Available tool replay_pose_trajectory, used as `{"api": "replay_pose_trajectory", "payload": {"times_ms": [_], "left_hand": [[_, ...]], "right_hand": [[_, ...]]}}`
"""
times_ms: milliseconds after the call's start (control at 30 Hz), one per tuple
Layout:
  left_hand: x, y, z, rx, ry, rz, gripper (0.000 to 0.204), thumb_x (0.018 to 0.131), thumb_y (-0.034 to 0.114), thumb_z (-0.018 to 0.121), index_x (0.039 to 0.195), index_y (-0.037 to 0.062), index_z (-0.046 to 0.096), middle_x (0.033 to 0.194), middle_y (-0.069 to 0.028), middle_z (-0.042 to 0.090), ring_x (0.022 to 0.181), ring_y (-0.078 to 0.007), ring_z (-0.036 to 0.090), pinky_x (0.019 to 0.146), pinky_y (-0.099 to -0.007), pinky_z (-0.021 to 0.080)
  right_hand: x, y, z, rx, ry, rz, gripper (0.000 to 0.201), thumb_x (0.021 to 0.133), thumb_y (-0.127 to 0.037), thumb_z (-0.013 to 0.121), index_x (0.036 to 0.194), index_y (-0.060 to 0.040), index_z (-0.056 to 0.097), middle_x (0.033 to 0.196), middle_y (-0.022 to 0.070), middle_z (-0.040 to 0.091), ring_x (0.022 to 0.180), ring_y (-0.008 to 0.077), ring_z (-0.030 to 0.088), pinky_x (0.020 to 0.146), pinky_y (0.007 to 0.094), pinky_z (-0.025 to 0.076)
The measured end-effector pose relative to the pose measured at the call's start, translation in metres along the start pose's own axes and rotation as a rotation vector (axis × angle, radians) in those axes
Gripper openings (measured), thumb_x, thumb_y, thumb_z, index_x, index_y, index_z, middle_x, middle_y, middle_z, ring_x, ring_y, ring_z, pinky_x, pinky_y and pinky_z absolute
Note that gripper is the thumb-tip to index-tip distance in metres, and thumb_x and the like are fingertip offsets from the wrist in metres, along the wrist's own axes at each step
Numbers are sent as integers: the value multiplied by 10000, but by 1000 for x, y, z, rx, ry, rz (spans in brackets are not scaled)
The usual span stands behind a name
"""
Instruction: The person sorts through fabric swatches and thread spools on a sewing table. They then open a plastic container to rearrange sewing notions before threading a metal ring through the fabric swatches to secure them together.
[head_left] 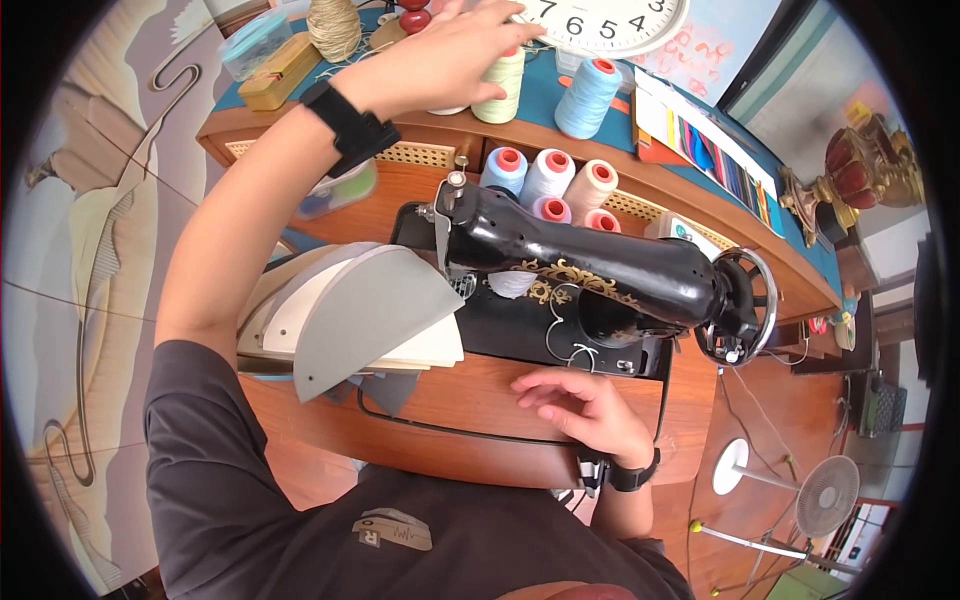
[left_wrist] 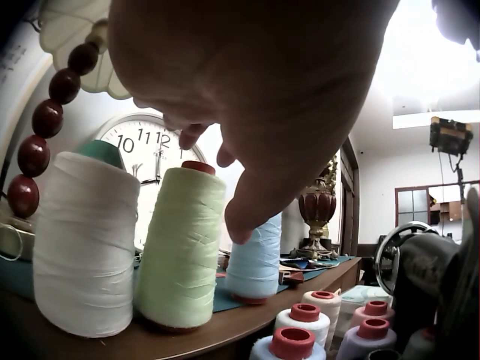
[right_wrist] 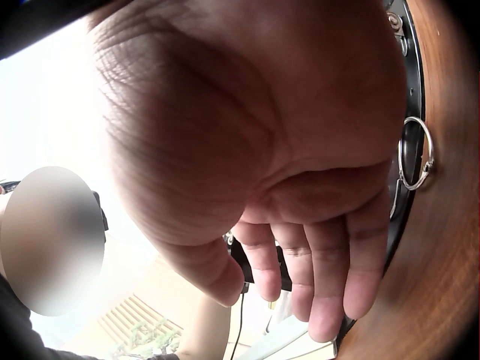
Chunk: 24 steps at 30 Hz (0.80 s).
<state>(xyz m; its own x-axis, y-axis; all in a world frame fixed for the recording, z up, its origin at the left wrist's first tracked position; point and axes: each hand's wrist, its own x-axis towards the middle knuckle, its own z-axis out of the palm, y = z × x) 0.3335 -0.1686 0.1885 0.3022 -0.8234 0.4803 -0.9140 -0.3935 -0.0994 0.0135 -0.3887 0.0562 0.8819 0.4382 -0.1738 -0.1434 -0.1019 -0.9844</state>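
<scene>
We see the pale green cone (head_left: 507, 88) standing upright at upper centre, just beside our left hand (head_left: 430, 62), fingers apart, and farther from our right hand (head_left: 597, 414), relaxed and empty, right of lower centre.

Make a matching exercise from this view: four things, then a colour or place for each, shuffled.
1. Left hand
2. Right hand
3. Sewing machine
4. Clock

A. Black with gold ornament
B. White face, dark numerals
C. Over the wooden tabletop
D. Up beside the pale green cone

Pairs: 1-D, 2-C, 3-A, 4-B
</scene>
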Motion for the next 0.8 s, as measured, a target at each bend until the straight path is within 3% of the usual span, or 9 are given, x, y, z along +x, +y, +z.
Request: {"api": "replay_pose_trajectory", "payload": {"times_ms": [33,133,167,267,300,433,567,800], "left_hand": [[-2,4,2,-31,29,68,577,812,126,754,1317,-42,533,1396,-303,492,1369,-472,435,1198,-602,270],[-11,13,15,153,134,248,404,802,154,820,1175,79,688,1379,-130,599,1383,-315,500,1204,-514,350],[-11,16,14,97,-84,199,440,711,149,865,1128,106,732,1539,-104,470,1523,-280,302,1289,-556,159],[-16,21,17,210,-183,299,469,756,187,849,1187,67,705,1506,-119,504,1454,-292,419,1232,-492,315],[-18,22,25,79,-259,230,505,651,199,883,1128,96,753,1621,-93,366,1558,-268,227,1294,-561,144],[-21,25,33,163,-307,266,497,646,187,872,1123,110,756,1606,-99,400,1547,-275,255,1289,-551,162],[-25,22,47,156,-237,304,360,679,191,831,1034,155,778,1585,-85,445,1543,-271,273,1295,-532,148],[-25,25,48,177,-191,398,273,681,179,842,930,112,753,1495,-80,535,1519,-271,328,1314,-478,130]], "right_hand": [[0,-1,0,-4,2,3,376,967,4,652,1341,-10,617,1204,88,702,1105,168,683,951,313,552],[0,-2,-1,-15,2,9,373,967,4,651,1339,-10,617,1205,89,702,1104,169,684,953,315,551],[0,-1,-1,-16,0,8,372,968,4,650,1338,-9,618,1205,89,702,1103,170,685,954,315,551],[0,-2,-1,-7,2,4,368,969,4,647,1335,-5,617,1206,93,701,1103,175,686,957,318,551],[0,-2,-1,-2,2,3,366,969,4,646,1334,-4,617,1207,95,701,1104,177,687,957,319,551],[2,-1,-2,-35,2,6,376,965,10,644,1339,9,607,1234,104,694,1132,186,681,967,323,546],[0,-1,0,-9,3,45,379,961,31,625,1339,19,601,1268,115,684,1153,196,676,979,325,541],[3,2,1,-14,2,57,374,957,53,598,1331,37,602,1292,133,675,1155,213,677,976,330,539]]}}
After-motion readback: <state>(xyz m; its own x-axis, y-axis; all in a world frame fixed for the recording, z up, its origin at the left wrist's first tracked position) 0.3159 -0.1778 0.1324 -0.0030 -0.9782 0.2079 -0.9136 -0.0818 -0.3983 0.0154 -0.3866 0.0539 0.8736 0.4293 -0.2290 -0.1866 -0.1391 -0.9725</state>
